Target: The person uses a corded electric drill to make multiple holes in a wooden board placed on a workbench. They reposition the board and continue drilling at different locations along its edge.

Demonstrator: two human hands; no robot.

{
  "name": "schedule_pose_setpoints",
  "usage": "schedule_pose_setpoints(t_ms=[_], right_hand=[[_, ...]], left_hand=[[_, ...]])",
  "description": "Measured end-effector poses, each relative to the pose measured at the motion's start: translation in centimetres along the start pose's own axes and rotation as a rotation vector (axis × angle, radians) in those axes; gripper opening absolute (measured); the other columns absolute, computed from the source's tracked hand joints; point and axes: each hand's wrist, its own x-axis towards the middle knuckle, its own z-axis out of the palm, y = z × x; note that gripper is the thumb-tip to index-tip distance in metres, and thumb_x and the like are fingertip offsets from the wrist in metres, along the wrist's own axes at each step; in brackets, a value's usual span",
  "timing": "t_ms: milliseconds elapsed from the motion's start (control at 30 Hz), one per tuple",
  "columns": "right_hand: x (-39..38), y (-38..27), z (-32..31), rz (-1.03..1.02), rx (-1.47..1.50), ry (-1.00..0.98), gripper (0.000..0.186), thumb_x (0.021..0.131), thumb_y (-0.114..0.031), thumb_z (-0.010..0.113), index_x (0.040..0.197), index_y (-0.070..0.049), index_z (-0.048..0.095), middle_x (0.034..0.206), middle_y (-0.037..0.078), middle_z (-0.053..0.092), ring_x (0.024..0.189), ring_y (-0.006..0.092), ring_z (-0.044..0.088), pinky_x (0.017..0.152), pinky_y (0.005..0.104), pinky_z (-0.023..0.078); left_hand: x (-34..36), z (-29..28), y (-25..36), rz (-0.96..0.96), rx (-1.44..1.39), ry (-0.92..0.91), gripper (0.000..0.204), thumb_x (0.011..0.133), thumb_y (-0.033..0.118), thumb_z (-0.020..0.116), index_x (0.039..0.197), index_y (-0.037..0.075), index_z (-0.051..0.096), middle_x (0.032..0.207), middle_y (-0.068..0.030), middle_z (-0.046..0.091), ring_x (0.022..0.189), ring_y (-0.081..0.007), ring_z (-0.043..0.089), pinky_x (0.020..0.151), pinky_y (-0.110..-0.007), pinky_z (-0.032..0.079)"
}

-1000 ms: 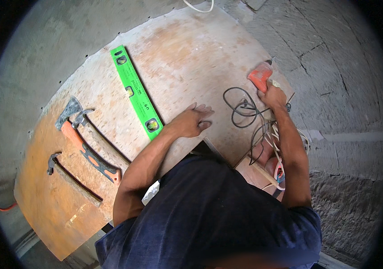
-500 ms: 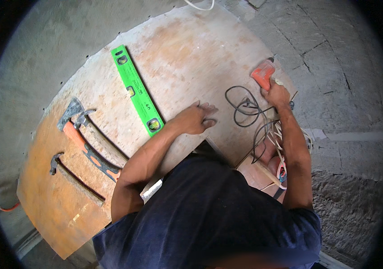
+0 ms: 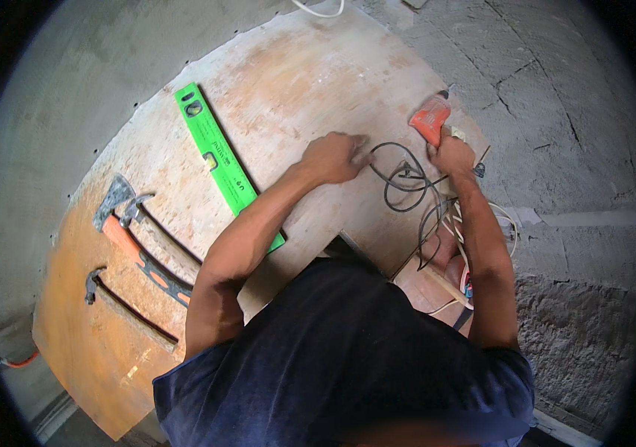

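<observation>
My right hand [image 3: 453, 155] grips the handle of a red power tool [image 3: 427, 118] at the board's right side. My left hand [image 3: 338, 158] is at the left edge of a looped black cord [image 3: 392, 205], its fingertips blurred, so I cannot tell whether they hold it. To its left a green spirit level [image 3: 225, 167] lies diagonally on the stained board [image 3: 295, 74]. A hatchet with an orange handle [image 3: 115, 231], a claw hammer [image 3: 176, 242] close beside it and another hammer [image 3: 120, 302] lie at the left.
Bundled pale cords [image 3: 504, 216] and a wooden stick [image 3: 437, 279] lie below the right arm. A white cable [image 3: 318, 11] shows at the far edge. Grey concrete surfaces [image 3: 571, 112] surround the board. The board has a dark notch [image 3: 340, 246] by my body.
My left hand has moved up and right toward the black cord, its fingers now curling more. My right hand with the red tool has shifted only slightly.
</observation>
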Motion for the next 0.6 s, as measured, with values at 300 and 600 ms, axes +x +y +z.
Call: schedule_pose_setpoints(t_ms=[300, 600], right_hand=[[0.5, -0.5, 0.1, 0.074, 0.030, -0.029, 0.051, 0.093, -0.038, 0.067, 0.130, -0.005, 0.056, 0.106, 0.024, 0.077, 0.098, 0.0435, 0.076, 0.086, 0.0562, 0.060], [1.1, -1.1, -0.5, 0.089, 0.071, -0.064, 0.045, 0.093, -0.034, 0.069, 0.122, -0.001, 0.057, 0.099, 0.026, 0.077, 0.093, 0.0437, 0.077, 0.083, 0.0545, 0.060]], left_hand=[[15.6, 8.4, 1.7, 0.217, 0.275, 0.174, 0.072, 0.091, 0.040, 0.074, 0.149, 0.002, 0.055, 0.130, -0.0286, 0.064, 0.126, -0.0461, 0.062, 0.111, -0.057, 0.047], [21.5, 11.8, 0.2, 0.316, 0.173, 0.208, 0.101, 0.087, 0.049, 0.080, 0.162, 0.001, 0.032, 0.153, -0.0281, 0.051, 0.148, -0.0407, 0.048, 0.127, -0.062, 0.024]])
